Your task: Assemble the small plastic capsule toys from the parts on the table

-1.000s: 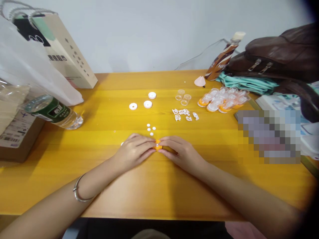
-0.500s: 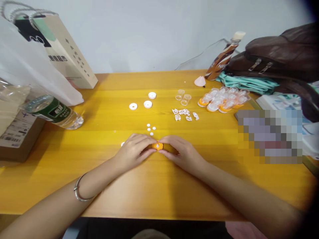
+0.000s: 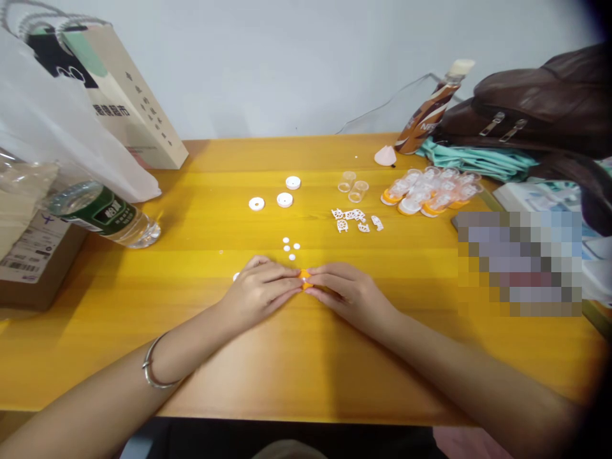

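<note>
Between the fingertips of both hands is a small round orange plastic piece (image 3: 305, 275) with a pale spot at its centre; fingers cover much of it. My left hand (image 3: 265, 285) grips it from the left, my right hand (image 3: 347, 288) from the right. Just beyond them lie several small white discs (image 3: 292, 257). A white piece (image 3: 236, 276) is partly hidden behind my left hand. Farther back sit three white round caps (image 3: 284, 200). Several white cut-out wheel-like parts (image 3: 354, 215) lie to the right, below two clear plastic cups (image 3: 358, 191).
Several assembled clear-topped pieces with orange or white bases (image 3: 425, 194) cluster at the right. Behind them are a brown drink bottle (image 3: 427, 115), a pink cone (image 3: 385, 155) and a dark bag (image 3: 540, 102). A water bottle (image 3: 112, 217), carton (image 3: 38, 255) and paper bag (image 3: 129, 102) occupy the left.
Fingers of both hands have closed farther over the orange piece, pressing on its top, so less of it shows. The loose parts on the table stay where they were.
</note>
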Available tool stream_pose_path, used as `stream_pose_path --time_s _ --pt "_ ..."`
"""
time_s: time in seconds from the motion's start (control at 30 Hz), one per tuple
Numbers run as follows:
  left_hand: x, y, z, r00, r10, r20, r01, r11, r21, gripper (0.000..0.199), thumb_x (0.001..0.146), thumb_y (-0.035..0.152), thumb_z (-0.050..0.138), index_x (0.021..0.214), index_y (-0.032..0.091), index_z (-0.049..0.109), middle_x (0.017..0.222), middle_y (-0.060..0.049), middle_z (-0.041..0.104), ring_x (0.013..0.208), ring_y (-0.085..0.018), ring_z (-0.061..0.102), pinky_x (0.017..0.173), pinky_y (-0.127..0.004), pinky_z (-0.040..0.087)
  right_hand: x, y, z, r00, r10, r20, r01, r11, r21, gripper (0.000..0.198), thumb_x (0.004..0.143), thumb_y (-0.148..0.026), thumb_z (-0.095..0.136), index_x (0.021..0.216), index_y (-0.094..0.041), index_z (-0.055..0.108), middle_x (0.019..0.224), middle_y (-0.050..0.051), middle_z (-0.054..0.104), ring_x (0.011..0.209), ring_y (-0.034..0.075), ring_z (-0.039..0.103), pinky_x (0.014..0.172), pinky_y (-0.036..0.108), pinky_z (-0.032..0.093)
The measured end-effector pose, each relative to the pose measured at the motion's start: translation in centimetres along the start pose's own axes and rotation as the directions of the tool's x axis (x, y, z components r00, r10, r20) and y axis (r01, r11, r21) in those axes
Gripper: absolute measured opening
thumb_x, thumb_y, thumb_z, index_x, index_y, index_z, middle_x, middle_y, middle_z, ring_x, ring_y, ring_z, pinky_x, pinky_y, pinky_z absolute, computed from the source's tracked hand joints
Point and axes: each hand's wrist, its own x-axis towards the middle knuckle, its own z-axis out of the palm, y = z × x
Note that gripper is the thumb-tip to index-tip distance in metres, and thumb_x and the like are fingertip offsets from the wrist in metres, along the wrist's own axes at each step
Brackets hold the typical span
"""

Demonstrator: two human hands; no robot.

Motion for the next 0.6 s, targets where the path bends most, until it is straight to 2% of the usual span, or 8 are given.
stream_pose_path --time_s 0.6 --pt "-0.08 0.0 -0.08 0.999 0.038 -0.018 -0.038 0.999 0.022 0.015 0.084 0.018 0.057 0.098 0.021 0.064 0.099 -0.003 0.071 0.084 -0.012 0.066 0.075 -0.029 0.041 -0.11 0.12 0.05 1.0 -0.02 0.0 0.02 0.999 -0.025 0.01 0.084 -0.021 0.056 0.09 -0.02 0.064 0.094 0.008 0.069 0.085 0.018 0.064 0.076 0.033 0.054"
